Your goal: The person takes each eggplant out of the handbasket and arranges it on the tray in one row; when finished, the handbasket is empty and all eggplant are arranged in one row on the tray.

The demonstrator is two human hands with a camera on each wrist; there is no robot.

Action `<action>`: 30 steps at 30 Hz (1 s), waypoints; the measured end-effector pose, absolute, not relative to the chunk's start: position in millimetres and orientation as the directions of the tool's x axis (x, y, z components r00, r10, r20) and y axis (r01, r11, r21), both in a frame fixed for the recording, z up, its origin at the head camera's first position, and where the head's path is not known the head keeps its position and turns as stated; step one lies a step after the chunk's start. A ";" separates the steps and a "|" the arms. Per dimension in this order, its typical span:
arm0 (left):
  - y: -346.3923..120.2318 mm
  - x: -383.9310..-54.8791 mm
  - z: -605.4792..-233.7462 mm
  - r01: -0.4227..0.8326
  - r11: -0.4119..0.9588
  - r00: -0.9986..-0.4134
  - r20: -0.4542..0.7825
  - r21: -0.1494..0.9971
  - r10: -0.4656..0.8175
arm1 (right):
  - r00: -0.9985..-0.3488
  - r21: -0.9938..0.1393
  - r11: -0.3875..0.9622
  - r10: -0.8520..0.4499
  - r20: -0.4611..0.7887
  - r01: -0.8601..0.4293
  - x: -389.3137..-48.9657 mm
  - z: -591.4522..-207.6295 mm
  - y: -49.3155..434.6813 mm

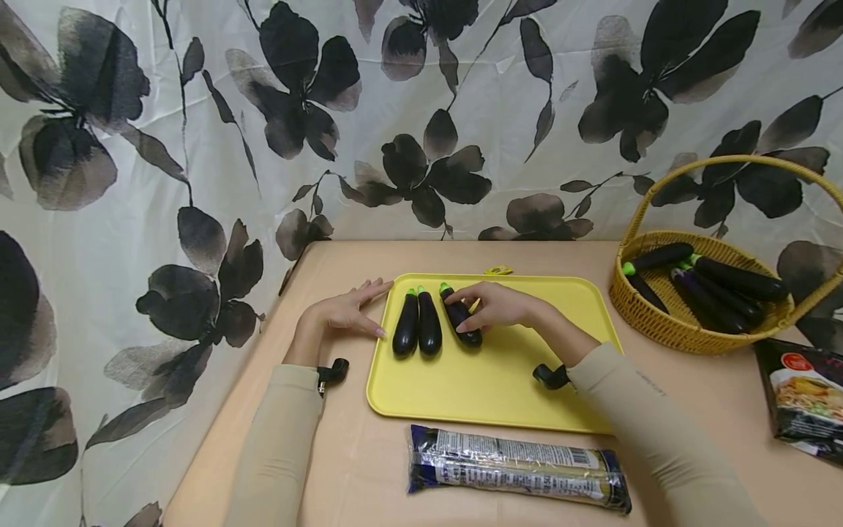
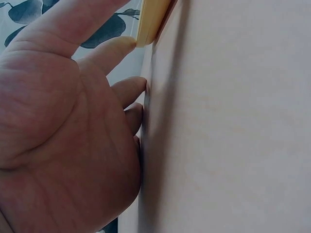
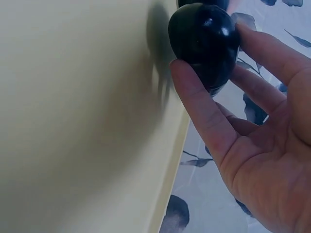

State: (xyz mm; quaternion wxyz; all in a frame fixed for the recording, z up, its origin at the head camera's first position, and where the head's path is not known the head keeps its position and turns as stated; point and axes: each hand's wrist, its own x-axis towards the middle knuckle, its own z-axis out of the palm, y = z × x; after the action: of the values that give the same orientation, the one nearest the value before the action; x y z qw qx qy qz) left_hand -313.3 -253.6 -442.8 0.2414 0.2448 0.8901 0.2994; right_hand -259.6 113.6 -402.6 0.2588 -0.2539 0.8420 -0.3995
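A right hand (image 1: 498, 304) pinches a glossy eggplant (image 1: 452, 312), likely firm but slippery and best held mid-body, within a yellow tray (image 1: 487, 388) whose edge the left hand (image 1: 344, 308), fingers extended, touches.

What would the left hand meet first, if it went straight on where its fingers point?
Most likely the left rim of the yellow tray; the left hand seems to touch it, though exact depth is hard to judge.

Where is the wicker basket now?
Head view, right side: the wicker basket stands just right of the yellow tray, behind the black food package.
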 end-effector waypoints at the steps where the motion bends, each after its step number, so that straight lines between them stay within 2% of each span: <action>1: -253.5 -313.4 -443.0 0.292 0.700 -0.763 -0.282 0.651 0.581 | -0.735 -0.804 0.553 -0.635 -0.238 -0.218 -259.3 -403.2 112.4; 11: -253.4 -313.3 -442.9 0.278 0.712 -0.767 -0.297 0.645 0.568 | -0.733 -0.803 0.570 -0.620 -0.279 -0.176 -256.6 -403.5 104.2; 30: -253.4 -309.4 -444.9 0.300 0.704 -0.768 -0.274 0.644 0.578 | -0.722 -0.796 0.570 -0.637 -0.269 -0.207 -252.1 -407.1 98.1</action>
State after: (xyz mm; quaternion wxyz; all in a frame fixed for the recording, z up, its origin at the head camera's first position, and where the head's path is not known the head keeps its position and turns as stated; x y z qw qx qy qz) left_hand -309.4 -253.4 -444.9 0.2351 0.2461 0.8925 0.2958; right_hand -252.1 98.1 -407.1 0.2757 -0.2505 0.8419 -0.3904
